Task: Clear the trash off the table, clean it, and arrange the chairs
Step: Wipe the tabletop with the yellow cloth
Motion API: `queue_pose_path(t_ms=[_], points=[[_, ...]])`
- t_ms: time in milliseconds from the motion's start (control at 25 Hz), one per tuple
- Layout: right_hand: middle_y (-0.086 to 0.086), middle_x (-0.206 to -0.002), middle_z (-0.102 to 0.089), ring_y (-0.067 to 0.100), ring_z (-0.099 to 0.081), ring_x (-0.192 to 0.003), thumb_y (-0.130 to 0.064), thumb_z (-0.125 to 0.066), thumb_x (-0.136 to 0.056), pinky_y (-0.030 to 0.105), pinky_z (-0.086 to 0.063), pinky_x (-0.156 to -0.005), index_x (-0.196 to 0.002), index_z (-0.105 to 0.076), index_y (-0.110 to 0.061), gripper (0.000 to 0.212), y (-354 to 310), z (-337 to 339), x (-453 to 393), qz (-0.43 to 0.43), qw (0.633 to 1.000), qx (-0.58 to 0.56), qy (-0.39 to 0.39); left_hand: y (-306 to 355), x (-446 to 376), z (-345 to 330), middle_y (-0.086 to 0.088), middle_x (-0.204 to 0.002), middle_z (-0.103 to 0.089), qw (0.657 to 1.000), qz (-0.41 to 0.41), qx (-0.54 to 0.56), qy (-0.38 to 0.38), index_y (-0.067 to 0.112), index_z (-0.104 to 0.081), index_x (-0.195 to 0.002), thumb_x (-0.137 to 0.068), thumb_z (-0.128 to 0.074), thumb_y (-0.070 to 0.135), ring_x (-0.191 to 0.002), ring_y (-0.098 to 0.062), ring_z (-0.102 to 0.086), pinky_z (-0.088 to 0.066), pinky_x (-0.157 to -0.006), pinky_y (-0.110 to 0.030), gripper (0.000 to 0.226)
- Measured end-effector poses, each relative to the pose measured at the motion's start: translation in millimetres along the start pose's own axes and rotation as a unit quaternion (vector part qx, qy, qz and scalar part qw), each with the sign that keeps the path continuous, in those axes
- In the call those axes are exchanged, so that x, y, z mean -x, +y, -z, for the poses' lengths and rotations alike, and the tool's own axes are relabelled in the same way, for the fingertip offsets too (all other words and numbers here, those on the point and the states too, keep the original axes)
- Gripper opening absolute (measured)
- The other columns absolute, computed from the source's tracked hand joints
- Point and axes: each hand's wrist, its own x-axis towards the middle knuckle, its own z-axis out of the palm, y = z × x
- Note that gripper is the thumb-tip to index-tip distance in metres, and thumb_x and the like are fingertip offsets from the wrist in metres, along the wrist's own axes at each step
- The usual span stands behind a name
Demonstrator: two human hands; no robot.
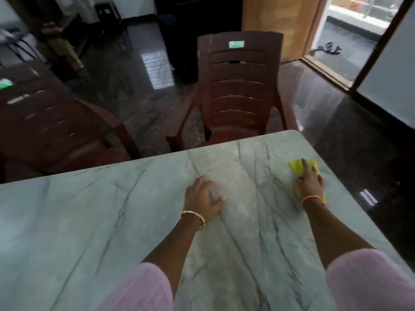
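A grey marble-patterned table (pixel 89 221) fills the lower part of the view. My right hand (pixel 308 182) presses flat on a yellow cloth (pixel 297 167) near the table's far right corner. My left hand (pixel 203 196) rests palm down on the bare tabletop near the middle, fingers spread, holding nothing. Two dark brown plastic chairs stand beyond the far edge: one (pixel 238 95) faces the table at its far right end, the other (pixel 51 122) is at the far left, blurred.
A dark glossy floor (pixel 336 131) surrounds the table. An open doorway (pixel 350 41) leads outside at the back right, with sandals on the ground beyond it. Dark furniture and a stool stand at the back left.
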Motion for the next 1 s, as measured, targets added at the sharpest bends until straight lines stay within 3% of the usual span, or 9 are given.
queue_pose_path(t_ms=[80,200,360,600,800,920,1000], points=[[0.011,-0.157,-0.023,0.021,-0.012,-0.147,0.000,-0.043,-0.086,0.036,-0.006,-0.118,-0.149,-0.022,-0.011,0.067,-28,-18,12,0.028,0.999,0.007,-0.025,-51,27,21,-0.005,-0.155,-0.025,0.999,0.032,0.013,0.042,0.019,-0.049,-0.132,-0.080,-0.062,0.045,-0.145,-0.020,-0.021,-0.022,-0.116,-0.032,0.060],[0.009,-0.157,-0.021,0.021,-0.012,-0.147,-0.003,-0.042,-0.089,0.036,-0.007,-0.118,-0.148,-0.023,-0.009,0.063,-82,-58,45,0.090,0.994,0.029,-0.056,-110,61,51,-0.005,-0.155,-0.025,0.995,0.083,0.005,0.063,0.019,-0.052,-0.128,-0.078,-0.064,0.040,-0.144,-0.022,-0.023,-0.025,-0.116,-0.034,0.055],[0.006,-0.159,-0.016,0.021,-0.010,-0.148,-0.010,-0.043,-0.092,0.037,-0.006,-0.118,-0.149,-0.023,-0.013,0.060,-158,-114,109,0.165,0.981,0.057,-0.083,-169,106,78,-0.007,-0.153,-0.028,0.990,0.123,-0.011,0.067,0.017,-0.051,-0.129,-0.077,-0.065,0.036,-0.143,-0.023,-0.024,-0.025,-0.116,-0.035,0.057],[0.009,-0.159,-0.012,0.028,-0.004,-0.148,-0.018,-0.040,-0.095,0.041,-0.003,-0.118,-0.148,-0.024,-0.023,0.056,-256,-186,219,0.244,0.958,0.095,-0.118,-255,168,115,-0.011,-0.147,-0.037,0.970,0.208,0.052,0.110,0.010,-0.046,-0.133,-0.076,-0.063,0.033,-0.140,-0.026,-0.029,-0.026,-0.115,-0.035,0.064],[0.009,-0.159,-0.010,0.030,-0.001,-0.148,-0.018,-0.039,-0.095,0.043,-0.001,-0.118,-0.148,-0.025,-0.022,0.054,-339,-240,313,0.266,0.948,0.089,-0.147,-351,221,163,-0.008,-0.150,-0.033,0.958,0.259,0.011,0.123,0.020,-0.052,-0.130,-0.078,-0.059,0.031,-0.142,-0.024,-0.026,-0.023,-0.114,-0.035,0.054],[0.010,-0.160,-0.009,0.030,-0.001,-0.148,-0.020,-0.038,-0.096,0.045,0.000,-0.118,-0.148,-0.024,-0.021,0.054,-385,-270,358,0.255,0.952,0.087,-0.147,-408,255,190,-0.009,-0.150,-0.034,0.948,0.293,-0.025,0.122,0.018,-0.052,-0.129,-0.069,-0.044,0.041,-0.141,-0.025,-0.026,-0.022,-0.114,-0.036,0.064],[0.012,-0.160,-0.006,0.031,0.001,-0.147,-0.021,-0.036,-0.097,0.047,0.001,-0.118,-0.149,-0.022,-0.020,0.054,-417,-291,383,0.234,0.958,0.084,-0.146,-445,277,205,-0.011,-0.148,-0.034,0.944,0.306,-0.031,0.122,0.017,-0.051,-0.128,-0.069,-0.046,0.042,-0.140,-0.027,-0.027,-0.022,-0.113,-0.038,0.065]])
